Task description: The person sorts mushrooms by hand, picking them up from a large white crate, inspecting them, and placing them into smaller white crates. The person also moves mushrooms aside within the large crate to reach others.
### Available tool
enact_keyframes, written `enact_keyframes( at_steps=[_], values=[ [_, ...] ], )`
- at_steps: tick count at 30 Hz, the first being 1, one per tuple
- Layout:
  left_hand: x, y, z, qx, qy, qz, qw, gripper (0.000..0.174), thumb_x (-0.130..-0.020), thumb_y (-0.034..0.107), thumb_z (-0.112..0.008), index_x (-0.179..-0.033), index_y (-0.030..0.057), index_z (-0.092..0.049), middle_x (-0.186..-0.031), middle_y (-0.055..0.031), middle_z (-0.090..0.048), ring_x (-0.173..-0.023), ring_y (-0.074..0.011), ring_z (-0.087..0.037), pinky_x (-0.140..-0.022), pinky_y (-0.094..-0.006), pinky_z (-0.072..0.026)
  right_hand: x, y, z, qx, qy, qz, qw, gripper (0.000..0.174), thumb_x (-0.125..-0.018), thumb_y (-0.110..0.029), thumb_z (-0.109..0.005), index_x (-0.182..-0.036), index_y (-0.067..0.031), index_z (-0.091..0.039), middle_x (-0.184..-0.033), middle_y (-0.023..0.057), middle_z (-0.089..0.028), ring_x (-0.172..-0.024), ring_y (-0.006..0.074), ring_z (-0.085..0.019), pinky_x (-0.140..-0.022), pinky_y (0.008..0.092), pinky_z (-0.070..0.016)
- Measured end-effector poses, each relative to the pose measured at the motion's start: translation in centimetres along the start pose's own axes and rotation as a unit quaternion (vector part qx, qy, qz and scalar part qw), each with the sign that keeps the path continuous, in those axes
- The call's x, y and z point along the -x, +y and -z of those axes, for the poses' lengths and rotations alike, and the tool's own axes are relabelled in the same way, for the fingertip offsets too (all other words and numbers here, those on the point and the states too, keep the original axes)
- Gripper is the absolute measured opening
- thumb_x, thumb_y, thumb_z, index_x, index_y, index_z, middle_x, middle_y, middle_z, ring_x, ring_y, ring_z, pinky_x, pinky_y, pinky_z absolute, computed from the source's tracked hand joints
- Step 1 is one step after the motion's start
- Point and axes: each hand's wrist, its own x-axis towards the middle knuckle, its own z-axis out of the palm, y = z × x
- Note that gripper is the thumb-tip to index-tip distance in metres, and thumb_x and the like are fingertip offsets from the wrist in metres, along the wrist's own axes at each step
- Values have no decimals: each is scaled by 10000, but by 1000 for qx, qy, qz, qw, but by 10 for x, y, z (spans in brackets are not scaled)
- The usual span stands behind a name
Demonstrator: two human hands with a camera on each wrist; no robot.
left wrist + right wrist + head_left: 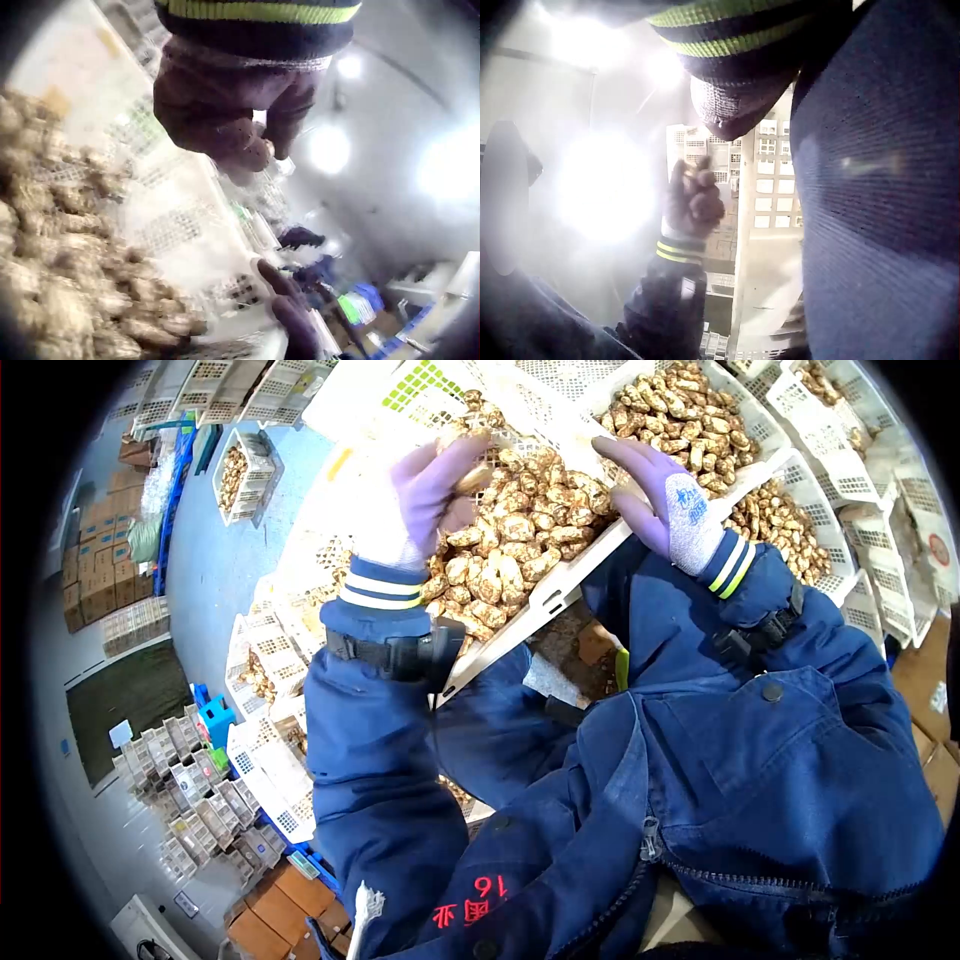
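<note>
In the head view, brown-and-cream mushrooms (515, 540) fill a white plastic crate (560, 588) in front of the body. My left hand (415, 505), in a purple-coated glove, is raised over the crate's left side. It pinches a mushroom (472, 480) between thumb and fingers; the left wrist view is blurred there. My right hand (670, 505), gloved alike, is at the crate's right edge with thumb and fingers spread and fairly straight. In the left wrist view, the right hand's fingers (289, 300) lie along that crate's edge.
More mushroom-filled crates (775, 465) stand to the right, with others stacked beyond them. White crates (270, 760) line the left side. A small crate (262, 480) sits on the blue floor. Cardboard boxes (100, 560) are piled at far left.
</note>
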Motion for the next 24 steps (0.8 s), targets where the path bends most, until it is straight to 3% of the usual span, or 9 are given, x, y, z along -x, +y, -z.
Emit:
enact_keyframes(
  at_steps=[2, 5, 8, 14, 16, 18, 20, 22, 24],
  values=[
    [-56, 65, -1, 248, -72, 276, 926, 343, -881, 136, -596, -1213, 49, -597, -898, -96, -646, -599, -113, -544, -530, -254, -445, 2, -5, 2, 13, 15, 10, 1000, 487, -932, -263, -527, -1380, -87, -453, -1279, 237, -527, -1161, 408, -517, -997, 461, -409],
    [-77, 68, -12, 141, -80, 205, 965, 361, -943, 278, -555, -1192, 25, -621, -868, -43, -640, -578, -48, -495, -503, -205, -387, 1, -1, 4, -8, -13, -10, 1000, 489, -926, -260, -532, -1377, -86, -460, -1274, 241, -529, -1154, 407, -521, -995, 459, -413],
    [-22, -22, -27, 5, -141, 489, 861, 512, -789, 399, -734, -1159, 52, -669, -835, -94, -688, -637, -122, -591, -616, -264, -491, 1, -4, 5, -11, 1, -26, 1000, 493, -917, -250, -539, -1372, -77, -465, -1269, 250, -531, -1152, 416, -522, -993, 458, -418],
    [-1, -57, -95, -205, -251, 423, 846, 570, -744, 453, -731, -1100, 17, -639, -945, -188, -696, -882, -325, -661, -809, -375, -509, -2, -3, 3, -5, 0, -28, 1000, 513, -895, -244, -557, -1369, -72, -468, -1253, 253, -541, -1139, 416, -532, -989, 464, -416],
    [-2, -65, -87, -130, -259, 453, 843, 547, -755, 434, -725, -1100, 19, -635, -959, -186, -687, -864, -309, -661, -807, -367, -506, -3, -2, 4, 2, -13, -33, 999, 515, -893, -242, -558, -1370, -72, -467, -1247, 256, -543, -1143, 416, -529, -987, 466, -416],
    [7, -68, -65, 181, -145, 573, 786, 306, -871, 256, -668, -1055, 11, -660, -970, -99, -690, -812, -180, -647, -705, -293, -517, -3, -3, 3, -2, -10, -30, 1000, 513, -895, -239, -556, -1371, -70, -465, -1243, 257, -544, -1139, 418, -528, -982, 468, -419],
    [30, -64, -37, 287, -42, 352, 890, 252, -953, 179, -571, -1124, 5, -637, -969, -72, -682, -820, -130, -632, -614, -226, -497, -4, -5, 3, -26, 4, -18, 1000, 495, -902, -228, -555, -1360, -61, -471, -1241, 251, -546, -1127, 420, -531, -963, 467, -432],
    [39, -34, -20, 499, 78, 467, 726, 366, -1028, 262, -438, -1266, 2, -537, -1104, -118, -648, -878, -165, -639, -545, -219, -478, -4, -6, 4, -62, -6, -26, 998, 485, -908, -225, -552, -1359, -63, -473, -1239, 249, -547, -1129, 421, -529, -967, 466, -432],
    [46, -17, -16, 574, 107, 375, 720, 416, -1038, 303, -393, -1312, 4, -487, -1163, -130, -627, -909, -171, -642, -523, -213, -472, -2, -3, -1, -34, 9, -20, 999, 469, -909, -214, -547, -1354, -82, -479, -1239, 242, -550, -1125, 414, -534, -976, 461, -423]
  ],
)
